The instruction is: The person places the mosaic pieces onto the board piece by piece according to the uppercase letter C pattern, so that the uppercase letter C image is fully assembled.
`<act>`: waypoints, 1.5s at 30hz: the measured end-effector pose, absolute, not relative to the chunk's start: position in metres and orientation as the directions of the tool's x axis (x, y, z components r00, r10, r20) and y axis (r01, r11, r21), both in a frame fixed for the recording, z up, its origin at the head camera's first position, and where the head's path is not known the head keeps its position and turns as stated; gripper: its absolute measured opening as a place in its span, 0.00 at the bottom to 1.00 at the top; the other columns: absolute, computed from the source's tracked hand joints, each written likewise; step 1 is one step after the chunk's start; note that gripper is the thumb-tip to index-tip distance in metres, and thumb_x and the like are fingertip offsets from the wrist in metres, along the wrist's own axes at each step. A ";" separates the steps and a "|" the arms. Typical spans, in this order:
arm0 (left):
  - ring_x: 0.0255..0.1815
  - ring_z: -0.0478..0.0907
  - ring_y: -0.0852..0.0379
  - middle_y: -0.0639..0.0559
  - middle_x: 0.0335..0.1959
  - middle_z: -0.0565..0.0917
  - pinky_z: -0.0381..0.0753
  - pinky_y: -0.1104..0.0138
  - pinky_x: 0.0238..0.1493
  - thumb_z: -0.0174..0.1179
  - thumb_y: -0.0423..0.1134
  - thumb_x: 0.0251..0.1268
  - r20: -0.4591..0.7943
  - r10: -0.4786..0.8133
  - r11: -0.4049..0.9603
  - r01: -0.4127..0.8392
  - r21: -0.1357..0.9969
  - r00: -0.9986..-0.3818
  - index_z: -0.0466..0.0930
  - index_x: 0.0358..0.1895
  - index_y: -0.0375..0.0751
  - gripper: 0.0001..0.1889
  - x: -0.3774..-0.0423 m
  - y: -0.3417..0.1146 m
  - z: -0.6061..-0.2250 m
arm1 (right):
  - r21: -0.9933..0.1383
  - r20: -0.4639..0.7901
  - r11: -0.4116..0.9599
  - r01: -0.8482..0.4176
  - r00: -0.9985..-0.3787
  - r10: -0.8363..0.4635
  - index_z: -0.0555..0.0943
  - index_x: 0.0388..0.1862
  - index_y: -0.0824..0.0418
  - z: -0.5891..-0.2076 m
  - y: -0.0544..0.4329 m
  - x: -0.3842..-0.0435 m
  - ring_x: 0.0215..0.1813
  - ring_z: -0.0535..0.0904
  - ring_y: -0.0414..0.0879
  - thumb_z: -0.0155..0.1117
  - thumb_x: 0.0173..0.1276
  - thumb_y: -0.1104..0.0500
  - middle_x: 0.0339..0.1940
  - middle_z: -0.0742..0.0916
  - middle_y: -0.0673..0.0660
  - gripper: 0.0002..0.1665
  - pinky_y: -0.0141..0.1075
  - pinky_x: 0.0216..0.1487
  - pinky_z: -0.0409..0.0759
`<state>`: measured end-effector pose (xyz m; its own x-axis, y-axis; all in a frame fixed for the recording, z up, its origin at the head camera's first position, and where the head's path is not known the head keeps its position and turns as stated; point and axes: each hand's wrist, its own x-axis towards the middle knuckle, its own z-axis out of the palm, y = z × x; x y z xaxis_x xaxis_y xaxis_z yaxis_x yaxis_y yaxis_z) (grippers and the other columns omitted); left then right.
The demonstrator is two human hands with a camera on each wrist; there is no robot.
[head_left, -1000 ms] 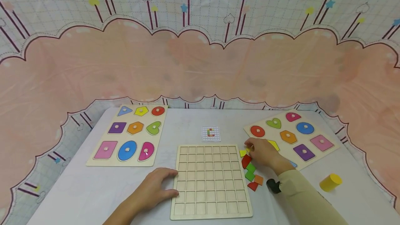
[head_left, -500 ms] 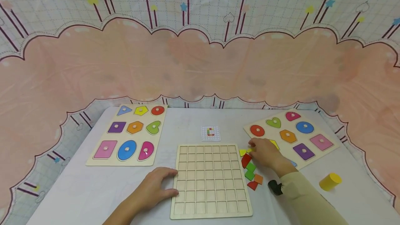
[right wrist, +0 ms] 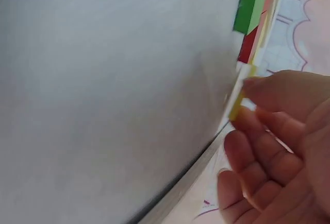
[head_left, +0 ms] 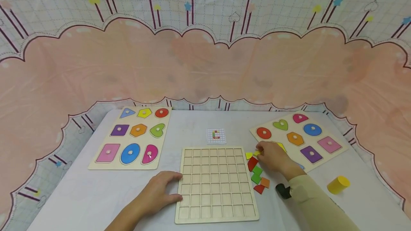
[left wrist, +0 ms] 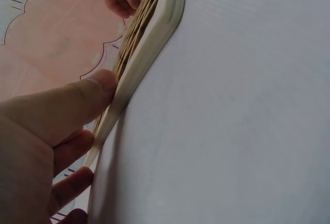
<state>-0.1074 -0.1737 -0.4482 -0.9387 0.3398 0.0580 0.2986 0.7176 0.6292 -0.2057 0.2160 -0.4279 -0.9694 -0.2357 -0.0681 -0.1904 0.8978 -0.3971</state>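
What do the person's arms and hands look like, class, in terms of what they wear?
Both the left hand and right hand are gloveless. The right forearm has a pale khaki sleeve, with a small, dark, rounded object beside its cuff. The visible left forearm shows no sleeve.

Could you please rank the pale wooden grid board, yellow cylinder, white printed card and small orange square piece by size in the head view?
1. Pale wooden grid board
2. Yellow cylinder, white printed card: too alike to rank
3. Orange square piece
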 end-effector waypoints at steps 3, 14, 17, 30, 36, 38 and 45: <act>0.59 0.76 0.47 0.53 0.53 0.82 0.73 0.47 0.63 0.79 0.46 0.49 0.059 0.342 0.719 0.301 0.627 -0.938 0.82 0.55 0.42 0.28 -0.108 -0.175 -0.448 | -0.414 -0.059 0.892 -0.181 -0.972 -0.225 0.79 0.56 0.69 -0.427 0.216 -0.206 0.50 0.79 0.56 0.67 0.65 0.64 0.48 0.85 0.61 0.20 0.52 0.58 0.80; 0.59 0.76 0.47 0.52 0.52 0.82 0.73 0.47 0.63 0.79 0.45 0.48 0.070 0.340 0.716 0.306 0.627 -0.938 0.82 0.54 0.42 0.28 -0.111 -0.176 -0.448 | -0.474 -0.016 0.840 -0.264 -0.951 -0.309 0.78 0.57 0.69 -0.403 0.193 -0.198 0.55 0.80 0.57 0.66 0.68 0.64 0.51 0.85 0.61 0.20 0.51 0.59 0.80; 0.59 0.76 0.47 0.53 0.52 0.82 0.73 0.47 0.63 0.79 0.45 0.48 0.072 0.340 0.716 0.308 0.626 -0.938 0.82 0.54 0.42 0.28 -0.112 -0.175 -0.448 | -0.478 -0.009 0.829 -0.289 -0.942 -0.334 0.78 0.58 0.69 -0.399 0.184 -0.196 0.55 0.80 0.57 0.65 0.68 0.64 0.51 0.85 0.61 0.20 0.50 0.59 0.80; 0.59 0.76 0.46 0.53 0.52 0.82 0.72 0.47 0.63 0.79 0.45 0.48 0.065 0.340 0.705 0.300 0.642 -0.938 0.82 0.54 0.42 0.28 -0.110 -0.175 -0.450 | -0.520 0.001 0.787 -0.333 -0.921 -0.389 0.80 0.55 0.67 -0.399 0.141 -0.195 0.54 0.80 0.53 0.68 0.66 0.65 0.50 0.85 0.57 0.19 0.47 0.60 0.79; 0.59 0.76 0.46 0.52 0.53 0.82 0.72 0.46 0.64 0.79 0.46 0.48 0.055 0.334 0.702 0.287 0.651 -0.941 0.82 0.55 0.42 0.28 -0.108 -0.174 -0.449 | -0.529 0.000 0.768 -0.361 -0.905 -0.425 0.81 0.52 0.67 -0.403 0.120 -0.195 0.52 0.81 0.52 0.69 0.65 0.66 0.47 0.85 0.57 0.16 0.46 0.59 0.80; 0.59 0.76 0.46 0.53 0.53 0.82 0.72 0.46 0.64 0.79 0.46 0.48 0.055 0.334 0.703 0.287 0.651 -0.941 0.82 0.55 0.43 0.28 -0.108 -0.174 -0.449 | -0.523 0.005 0.761 -0.384 -0.894 -0.447 0.81 0.50 0.67 -0.404 0.114 -0.195 0.51 0.81 0.52 0.69 0.65 0.65 0.46 0.85 0.56 0.15 0.46 0.58 0.80; 0.59 0.76 0.46 0.53 0.52 0.82 0.72 0.46 0.63 0.79 0.46 0.48 0.051 0.338 0.702 0.288 0.652 -0.940 0.82 0.54 0.42 0.28 -0.107 -0.175 -0.449 | -0.504 -0.008 0.745 -0.438 -0.860 -0.511 0.82 0.49 0.65 -0.406 0.097 -0.200 0.50 0.80 0.51 0.70 0.65 0.64 0.44 0.85 0.55 0.15 0.47 0.57 0.79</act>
<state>-0.1074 -0.1753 -0.4493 -0.9399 0.3376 0.0513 0.2876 0.7017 0.6519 -0.1996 0.0966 -0.4061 -0.8596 -0.5108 -0.0080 -0.4378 0.7447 -0.5038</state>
